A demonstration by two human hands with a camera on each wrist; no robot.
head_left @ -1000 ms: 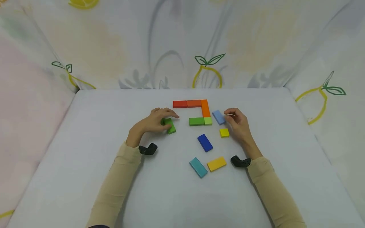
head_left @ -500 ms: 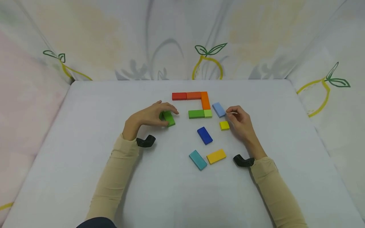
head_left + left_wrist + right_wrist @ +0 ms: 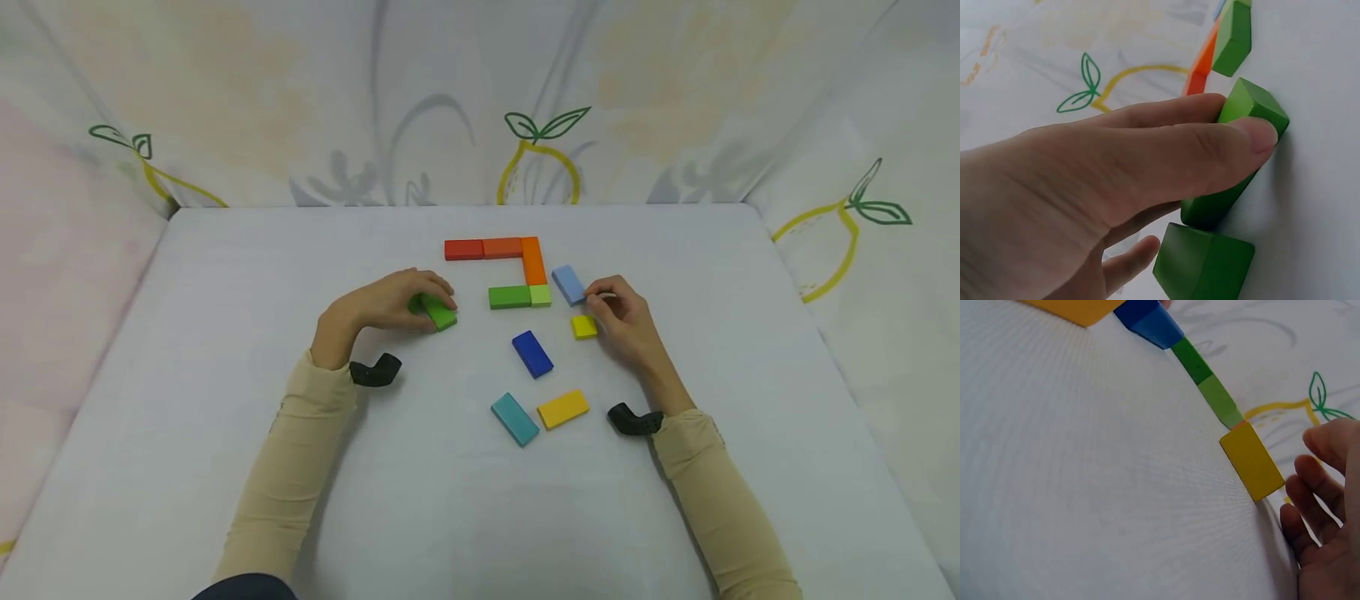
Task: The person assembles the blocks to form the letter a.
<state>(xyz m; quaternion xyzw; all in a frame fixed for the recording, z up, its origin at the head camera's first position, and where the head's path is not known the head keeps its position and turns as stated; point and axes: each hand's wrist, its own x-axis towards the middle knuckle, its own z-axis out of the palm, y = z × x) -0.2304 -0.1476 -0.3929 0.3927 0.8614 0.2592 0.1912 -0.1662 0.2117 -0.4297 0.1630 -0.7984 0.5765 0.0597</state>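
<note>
My left hand (image 3: 382,302) pinches a green block (image 3: 1252,100) between thumb and fingers, left of the built row. Close behind it lies a darker green block (image 3: 1210,265), mostly covered by the hand in the head view. With fingers loosely bent, my right hand (image 3: 628,323) rests beside the light blue block (image 3: 568,285), fingertips right at its edge. A small yellow block (image 3: 584,327) lies just below those fingers. Red (image 3: 463,249), red-orange (image 3: 502,247), orange (image 3: 534,262), light green (image 3: 540,296) and green (image 3: 509,297) blocks join end to end in a hook shape.
Nearer the front of the white table (image 3: 450,517) lie a dark blue block (image 3: 532,354), a teal block (image 3: 515,419) and an orange-yellow block (image 3: 562,409). A patterned cloth (image 3: 360,100) hangs along the back and sides.
The green block has turned in my left hand, its near end swinging slightly rightward as the fingers close around it. My right hand stays nearly still beside the light blue block. The head view has shifted.
</note>
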